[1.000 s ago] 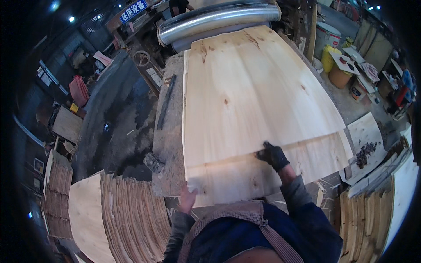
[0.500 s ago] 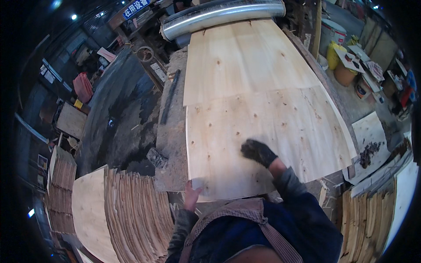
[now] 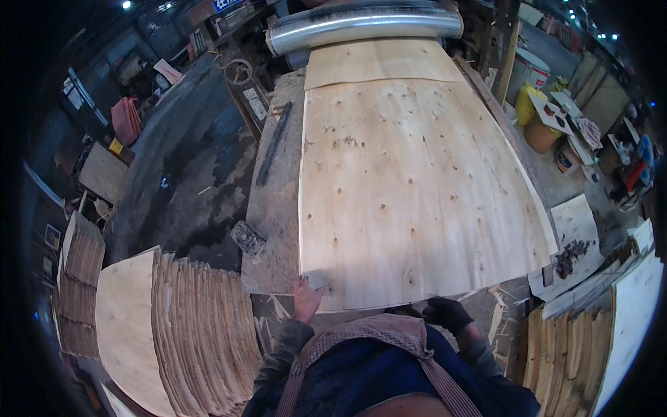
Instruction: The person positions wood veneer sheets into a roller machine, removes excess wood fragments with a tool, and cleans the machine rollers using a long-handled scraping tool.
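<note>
A large pale wood veneer sheet (image 3: 417, 194) with scattered knots lies on the bench in front of me. Its far edge meets a second veneer sheet (image 3: 379, 61), which runs up to the shiny metal roller (image 3: 368, 29). At the near left corner, my bare left hand (image 3: 306, 300) rests against the knotty sheet, fingers stretched and thumb apart. My right hand (image 3: 448, 315), in a dark glove, is close to the near edge, right of my apron. Its fingers are partly hidden against the dark background, so their grip is unclear.
Veneer stacks stand at lower left (image 3: 201, 320) and lower right (image 3: 570, 351). A dark bar (image 3: 274, 144) and a dirty block (image 3: 247, 238) lie on the bench's left ledge. A handwheel (image 3: 237, 71) is beside the roller. At far right, a person (image 3: 643, 163) is partly visible.
The seam between the sheets has shifted away toward the roller, leaving less of the far sheet showing. My right hand has drawn back from the sheet's surface to its near edge; my left stays at the corner.
</note>
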### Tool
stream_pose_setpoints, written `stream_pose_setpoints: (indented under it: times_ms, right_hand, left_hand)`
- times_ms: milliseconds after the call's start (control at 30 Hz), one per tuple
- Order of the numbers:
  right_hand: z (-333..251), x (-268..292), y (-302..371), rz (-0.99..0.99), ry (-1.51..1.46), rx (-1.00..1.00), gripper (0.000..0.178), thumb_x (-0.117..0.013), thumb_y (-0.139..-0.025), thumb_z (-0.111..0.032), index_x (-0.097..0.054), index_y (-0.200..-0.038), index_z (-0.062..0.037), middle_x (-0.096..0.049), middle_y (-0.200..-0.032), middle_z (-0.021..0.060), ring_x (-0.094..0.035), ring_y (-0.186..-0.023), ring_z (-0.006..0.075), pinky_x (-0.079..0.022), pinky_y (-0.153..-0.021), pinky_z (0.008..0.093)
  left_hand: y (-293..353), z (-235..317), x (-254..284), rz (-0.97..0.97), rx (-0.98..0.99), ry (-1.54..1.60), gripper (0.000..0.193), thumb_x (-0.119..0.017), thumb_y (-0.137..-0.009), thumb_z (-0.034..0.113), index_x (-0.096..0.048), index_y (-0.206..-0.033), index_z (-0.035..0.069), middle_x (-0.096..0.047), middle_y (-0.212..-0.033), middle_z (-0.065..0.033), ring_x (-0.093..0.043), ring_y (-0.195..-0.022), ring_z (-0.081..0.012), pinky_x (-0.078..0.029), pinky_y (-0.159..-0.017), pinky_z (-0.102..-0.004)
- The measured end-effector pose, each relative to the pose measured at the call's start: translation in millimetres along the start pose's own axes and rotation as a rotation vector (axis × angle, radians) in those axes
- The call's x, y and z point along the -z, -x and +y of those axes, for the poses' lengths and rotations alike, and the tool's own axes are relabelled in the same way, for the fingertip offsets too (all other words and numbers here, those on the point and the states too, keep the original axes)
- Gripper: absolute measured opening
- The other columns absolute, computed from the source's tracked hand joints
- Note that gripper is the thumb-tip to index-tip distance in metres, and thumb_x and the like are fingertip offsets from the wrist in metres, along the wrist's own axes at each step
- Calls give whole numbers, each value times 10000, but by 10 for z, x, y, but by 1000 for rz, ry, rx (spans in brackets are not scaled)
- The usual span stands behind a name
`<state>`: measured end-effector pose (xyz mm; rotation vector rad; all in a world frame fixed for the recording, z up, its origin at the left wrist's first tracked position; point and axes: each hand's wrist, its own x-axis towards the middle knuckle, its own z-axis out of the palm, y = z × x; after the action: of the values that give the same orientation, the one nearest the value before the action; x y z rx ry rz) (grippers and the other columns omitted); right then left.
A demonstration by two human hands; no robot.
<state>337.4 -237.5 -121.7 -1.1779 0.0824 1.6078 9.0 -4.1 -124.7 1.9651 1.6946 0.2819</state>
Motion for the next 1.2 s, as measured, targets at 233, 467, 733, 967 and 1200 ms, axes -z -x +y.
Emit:
stream_pose_setpoints:
  times_ms: [233,467,733,967,1200]
  right_hand:
    - [22,143,-11,30,107,371,219,-494,-883,-192,-568,-823,6,-629,-760,157,-622,-733,285,-506,-709,392]
    - [-517,-449,458,-2,612,590,282,-445,-911,-223,-591,-775,-24,-653,-694,73,-606,-579,179,-453,-531,303]
    - [-1273,-659,-1095,-17,-66,368,173,-571,-860,-194,-558,-863,-21,-579,-705,114,-607,-701,256,-542,-685,422]
    - [-1724,-1003,-2032,-218,-257,370,166,-554,-857,-184,-550,-922,-32,-612,-823,132,-614,-812,311,-522,-754,458]
    - [-1748,-1133,-1984,-302,-172,300,286,-556,-849,-177,-515,-1101,-48,-581,-1066,174,-571,-978,340,-486,-829,463]
  left_hand:
    - [-68,-75,60,30,-23,35,597,-662,-663,191,-463,-1157,-81,-443,-1204,-264,-431,-1108,-357,-333,-968,-401]
    - [-29,254,419,-35,75,796,507,-547,-759,-40,-367,-1233,-62,-529,-1120,-159,-465,-1094,-210,-369,-922,-305]
    - [-216,-502,-181,52,-19,300,681,-624,-739,151,-290,-1269,-115,-370,-1265,-296,-353,-1205,-370,-301,-1007,-384]
    - [73,20,-99,-49,-4,79,801,-625,-740,234,-199,-1324,-113,-208,-1371,-302,-167,-1305,-390,-190,-1074,-377]
    - [78,-7,-130,27,-1,155,800,-641,-715,230,-232,-1317,-102,-232,-1363,-284,-222,-1284,-368,-209,-1063,-373]
